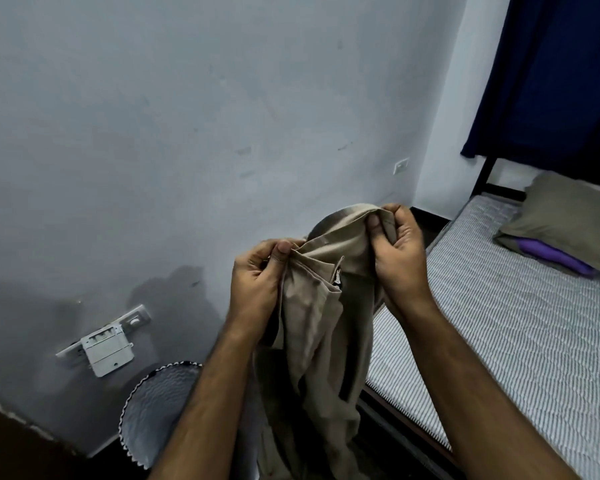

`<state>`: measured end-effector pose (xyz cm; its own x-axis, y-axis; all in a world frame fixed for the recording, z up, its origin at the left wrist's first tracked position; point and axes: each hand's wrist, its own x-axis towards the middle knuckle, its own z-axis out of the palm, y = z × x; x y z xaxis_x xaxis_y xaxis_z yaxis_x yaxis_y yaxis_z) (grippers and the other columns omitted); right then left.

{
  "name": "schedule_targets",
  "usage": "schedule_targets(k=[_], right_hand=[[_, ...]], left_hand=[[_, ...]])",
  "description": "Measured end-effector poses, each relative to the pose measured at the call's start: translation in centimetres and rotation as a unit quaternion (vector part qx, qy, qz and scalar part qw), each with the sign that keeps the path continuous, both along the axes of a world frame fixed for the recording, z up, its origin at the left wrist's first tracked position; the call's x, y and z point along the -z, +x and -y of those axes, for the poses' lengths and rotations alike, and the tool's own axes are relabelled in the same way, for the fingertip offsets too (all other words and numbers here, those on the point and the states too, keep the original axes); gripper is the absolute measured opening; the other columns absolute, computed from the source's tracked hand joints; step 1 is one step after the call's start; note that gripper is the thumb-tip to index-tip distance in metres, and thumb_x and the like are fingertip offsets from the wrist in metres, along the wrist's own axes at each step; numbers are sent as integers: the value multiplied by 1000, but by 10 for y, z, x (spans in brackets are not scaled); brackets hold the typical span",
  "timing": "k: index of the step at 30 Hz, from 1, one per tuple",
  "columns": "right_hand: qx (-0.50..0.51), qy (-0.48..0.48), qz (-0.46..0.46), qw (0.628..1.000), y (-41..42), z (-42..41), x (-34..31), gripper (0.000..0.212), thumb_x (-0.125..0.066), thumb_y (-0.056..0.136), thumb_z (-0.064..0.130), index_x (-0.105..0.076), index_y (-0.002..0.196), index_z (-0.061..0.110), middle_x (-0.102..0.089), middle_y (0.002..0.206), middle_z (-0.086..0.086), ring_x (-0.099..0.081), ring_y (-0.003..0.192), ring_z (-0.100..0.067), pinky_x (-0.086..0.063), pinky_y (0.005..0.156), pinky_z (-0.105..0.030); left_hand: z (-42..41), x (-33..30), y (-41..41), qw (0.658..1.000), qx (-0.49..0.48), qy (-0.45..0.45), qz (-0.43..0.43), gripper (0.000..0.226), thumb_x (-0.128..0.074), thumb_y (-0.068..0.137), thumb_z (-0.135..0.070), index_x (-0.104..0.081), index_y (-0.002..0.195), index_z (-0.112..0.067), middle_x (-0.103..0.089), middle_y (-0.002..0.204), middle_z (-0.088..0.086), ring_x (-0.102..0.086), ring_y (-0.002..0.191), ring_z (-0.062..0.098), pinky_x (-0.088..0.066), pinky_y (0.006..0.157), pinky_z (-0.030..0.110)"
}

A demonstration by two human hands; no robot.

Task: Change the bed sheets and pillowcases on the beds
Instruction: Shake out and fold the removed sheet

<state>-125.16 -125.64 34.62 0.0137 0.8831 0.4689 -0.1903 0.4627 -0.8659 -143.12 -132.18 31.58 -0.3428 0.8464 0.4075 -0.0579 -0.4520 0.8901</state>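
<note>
At centre frame I pinch the top edge of a beige pillowcase point(321, 306) between my left hand point(257, 275) and right hand point(397, 247), while the mattress point(499, 323) at right lies bare, so I judge stripping done and re-covering left.

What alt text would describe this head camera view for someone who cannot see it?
Two hands, left hand and right hand, pinch the top edge of a hanging beige cloth beside a bare mattress with a pillow.
</note>
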Motion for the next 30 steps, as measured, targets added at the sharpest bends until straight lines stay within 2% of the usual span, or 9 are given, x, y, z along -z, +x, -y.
schedule_targets(k=[3, 7, 12, 15, 17, 20, 24, 27, 30], right_hand=[[19, 3, 31, 999, -8, 3, -5, 5, -61, 98, 6, -56, 100, 9, -63, 81, 13, -59, 80, 0, -49, 79, -20], [42, 21, 119, 992, -10, 6, -4, 20, -62, 96, 3, -59, 109, 18, -70, 91, 15, -67, 92, 3, -49, 83, -13], [172, 133, 333, 917, -13, 15, 4, 59, -71, 88, 18, -47, 140, 26, -43, 133, -1, -45, 126, -14, -37, 106, -28], [235, 194, 301, 903, -15, 30, 8, 32, -68, 92, 18, -58, 122, 19, -48, 121, 2, -49, 112, -18, -43, 99, -40], [181, 175, 224, 941, -12, 38, 13, 6, -59, 100, 21, -61, 104, 16, -59, 102, 4, -58, 93, -17, -50, 81, -44], [61, 96, 171, 979, -10, 44, 18, 29, -46, 105, 40, -65, 104, 19, -68, 98, 5, -65, 92, -13, -54, 80, -46], [-26, 99, 252, 962, -9, 52, 20, 52, -50, 95, 63, -57, 132, 26, -63, 120, 11, -61, 109, -13, -54, 89, -35], [21, 140, 268, 953, -14, 55, 16, 46, -72, 91, 36, -58, 132, 23, -57, 119, 7, -61, 102, -10, -51, 85, -22], [77, 172, 235, 953, -16, 57, 14, 32, -71, 88, -1, -68, 116, 14, -50, 114, 1, -61, 101, -7, -50, 88, -18]], left_hand=[[2, -8, 8, 999, -7, -6, 42, 18, -67, 91, -26, -79, 84, -14, -76, 88, 6, -69, 86, 20, -56, 83, 33], [-2, -16, 15, 995, -6, 0, 102, 23, -68, 86, -28, -73, 88, -6, -76, 87, 6, -69, 84, 20, -57, 83, 32], [-12, -26, 20, 982, -34, -14, 183, 30, -72, 81, -34, -69, 78, -4, -69, 71, 6, -62, 64, 18, -54, 66, 29], [-17, -30, 23, 974, -41, -14, 223, 28, -73, 80, -35, -70, 74, -8, -70, 75, 11, -63, 68, 24, -57, 71, 36], [-20, -32, 22, 967, -45, -1, 251, 26, -74, 80, -35, -70, 74, -10, -72, 82, 17, -66, 78, 30, -57, 82, 47], [-23, -30, 18, 958, -54, 14, 281, 28, -72, 82, -34, -67, 79, -6, -73, 79, 13, -68, 75, 27, -57, 83, 47], [-26, -25, 19, 951, -66, 18, 302, 35, -76, 78, -40, -67, 82, -6, -66, 81, 14, -58, 82, 30, -49, 86, 57], [-26, -22, 21, 949, -72, 15, 308, 40, -78, 76, -46, -66, 82, -8, -63, 81, 13, -55, 86, 35, -48, 84, 58], [-25, -22, 24, 947, -80, 32, 309, 34, -75, 81, -44, -65, 77, -12, -64, 75, 8, -55, 80, 31, -47, 83, 59]])
